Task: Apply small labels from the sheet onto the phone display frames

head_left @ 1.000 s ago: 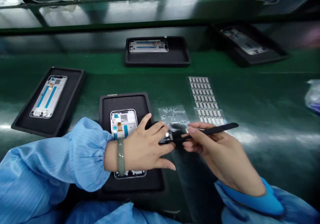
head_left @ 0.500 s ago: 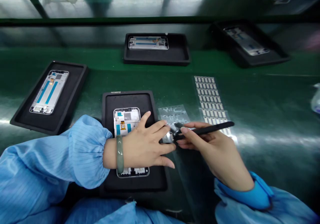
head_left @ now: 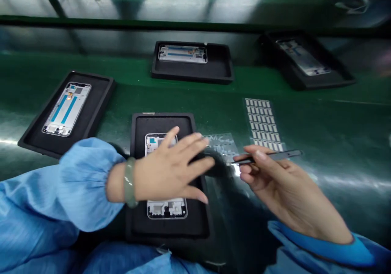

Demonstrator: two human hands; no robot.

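The green workbench (head_left: 189, 98) spreads across the whole scene. On it lie 4 black trays: the near tray (head_left: 166, 229) in front of the person, the left tray (head_left: 91, 107), the far middle tray (head_left: 195, 70) and the far right tray (head_left: 339, 77). Blue sleeves reach in from the near side, the left sleeve (head_left: 90, 184) gathered at the wrist. Each tray holds 1 silver phone frame: the near phone frame (head_left: 167, 209), the left phone frame (head_left: 69, 107), the far middle phone frame (head_left: 182, 54) and the far right phone frame (head_left: 302, 58).

The left hand (head_left: 169, 172) is spread over the near phone frame, its fingers apart and pointing right, hiding the frame's middle; whether it touches the frame, I cannot tell. The right hand (head_left: 284, 184), at the near right, is closed on black tweezers (head_left: 281, 155), thumb on top, tip pointing left. Beyond that hand lies a sheet of small pale labels (head_left: 263, 121) in rows. A clear film (head_left: 221, 143) lies between the 2 hands, near the tweezers' tip; the spot at the tip is blurred. A green bangle (head_left: 129, 182) circles the left wrist. On the left phone frame, 2 blue strips run lengthwise.
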